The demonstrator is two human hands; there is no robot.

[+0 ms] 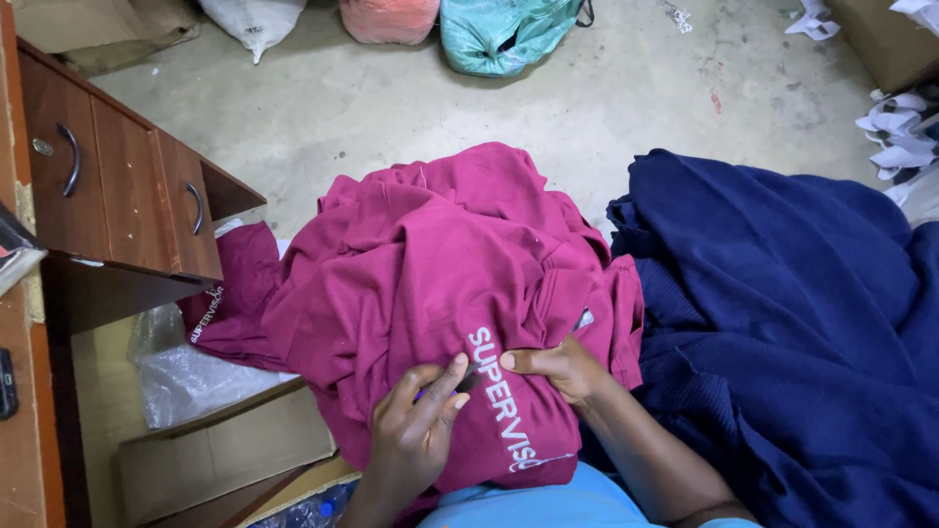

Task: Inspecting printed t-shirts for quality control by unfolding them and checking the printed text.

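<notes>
Head view: the left hand [416, 435] pinches a small dark tool over the maroon garment [440, 284] on the lap, while the right hand [562, 370] pins the fabric flat beside the white lettering [504, 411], keeping it taut. Right lies a navy pile [792, 313]; left, a wooden cabinet [117, 186]; beyond, sacks [504, 34].

I see a wooden drawer cabinet [127, 186] at the left, a heap of navy fabric [792, 323] at the right, and stuffed sacks [504, 34] on the concrete floor [411, 108].
</notes>
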